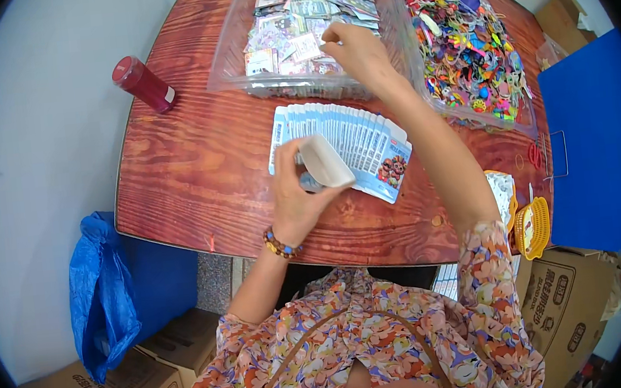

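My left hand (297, 195) is wrapped round a small carton (327, 161), whose open top shows a whitish inside. Under and beyond it, a fanned row of flat blue-and-white cartons (388, 145) lies on the table. A clear plastic bin (228, 75) past the fan is heaped with small card packets (277, 36). Over this bin my right hand (358, 53) has its fingers pinched together at the edge of a small pale packet (305, 47). How firmly they grip it is hard to see.
Right of the bin, another clear tray (521, 125) holds many colourful small trinkets (464, 44). A red jar (144, 84) stands on the wooden table (181, 169) at left. Red scissors (534, 154) and a yellow basket (534, 228) sit near the right edge. A blue bag (100, 296) hangs at left.
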`<act>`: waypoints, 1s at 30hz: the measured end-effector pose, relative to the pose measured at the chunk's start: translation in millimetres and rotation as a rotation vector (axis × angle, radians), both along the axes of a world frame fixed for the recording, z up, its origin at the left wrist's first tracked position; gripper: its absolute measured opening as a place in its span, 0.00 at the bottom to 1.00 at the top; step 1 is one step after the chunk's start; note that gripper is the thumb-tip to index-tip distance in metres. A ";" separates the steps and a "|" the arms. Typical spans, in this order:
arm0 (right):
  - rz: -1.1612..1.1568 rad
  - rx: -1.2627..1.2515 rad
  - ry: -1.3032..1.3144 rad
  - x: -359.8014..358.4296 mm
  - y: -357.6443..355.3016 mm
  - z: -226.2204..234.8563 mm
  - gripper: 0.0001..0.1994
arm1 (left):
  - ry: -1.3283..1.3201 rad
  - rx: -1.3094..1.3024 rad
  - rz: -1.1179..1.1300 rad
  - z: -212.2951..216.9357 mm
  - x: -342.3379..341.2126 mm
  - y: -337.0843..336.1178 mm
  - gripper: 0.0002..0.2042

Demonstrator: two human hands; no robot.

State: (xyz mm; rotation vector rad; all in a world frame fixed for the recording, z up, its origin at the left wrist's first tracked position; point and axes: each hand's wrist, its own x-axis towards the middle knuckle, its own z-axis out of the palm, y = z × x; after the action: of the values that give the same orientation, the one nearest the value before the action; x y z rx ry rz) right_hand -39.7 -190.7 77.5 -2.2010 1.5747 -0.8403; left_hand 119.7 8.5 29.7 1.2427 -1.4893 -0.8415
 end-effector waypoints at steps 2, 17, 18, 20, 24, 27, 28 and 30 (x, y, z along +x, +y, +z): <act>-0.074 0.034 0.149 17.1 -35.5 -8.5 0.18 | -0.008 -0.031 0.004 -3.2 -3.6 5.6 0.37; 0.167 0.247 -0.527 -42.2 5.0 30.8 0.08 | -0.130 -0.010 0.077 -7.0 -1.3 -1.2 0.39; 0.181 0.320 -0.554 -52.7 35.3 42.0 0.07 | -0.116 0.001 0.076 -7.3 -3.6 -3.5 0.39; 0.188 0.392 -0.581 -61.8 92.2 52.3 0.07 | -0.246 -0.039 0.057 -6.7 -9.5 -6.0 0.38; 0.136 0.311 -0.517 -67.0 147.5 52.4 0.04 | -0.276 -0.118 0.006 -4.4 -31.5 -5.1 0.39; 0.076 0.325 -0.420 -78.5 160.5 52.8 0.04 | -0.289 -0.130 -0.018 -4.1 -44.4 -2.7 0.40; 0.007 0.374 -0.333 -82.7 162.7 53.4 0.04 | -0.320 -0.137 -0.009 -4.2 -47.3 -1.9 0.40; 0.067 0.346 -0.388 -92.3 167.9 55.3 0.04 | -0.362 -0.150 -0.013 -4.0 -50.6 -0.2 0.42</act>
State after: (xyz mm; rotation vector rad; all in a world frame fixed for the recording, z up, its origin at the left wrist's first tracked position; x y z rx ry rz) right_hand -132.0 -22.8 132.8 -1.7168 1.3337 -0.8401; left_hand 69.1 8.3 25.7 1.3206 -1.8138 -0.5179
